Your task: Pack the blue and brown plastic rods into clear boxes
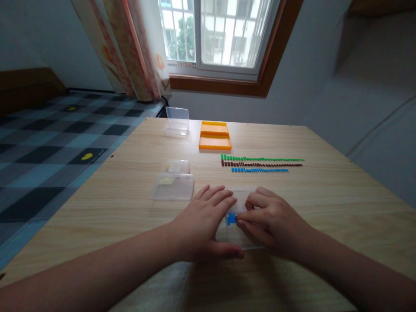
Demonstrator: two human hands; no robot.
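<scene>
A small clear plastic box lies on the wooden table between my hands, with blue pieces inside it. My left hand rests on the box's left side, fingers stretched flat over its lid and thumb along the near edge. My right hand is curled, fingertips pinched at the box next to the blue pieces. Whether those fingertips hold a piece is hidden.
Rows of green, brown and blue pieces lie beyond the box. An orange tray and another clear box sit further back. Two clear boxes with yellow contents lie left. A checked bed borders the table's left.
</scene>
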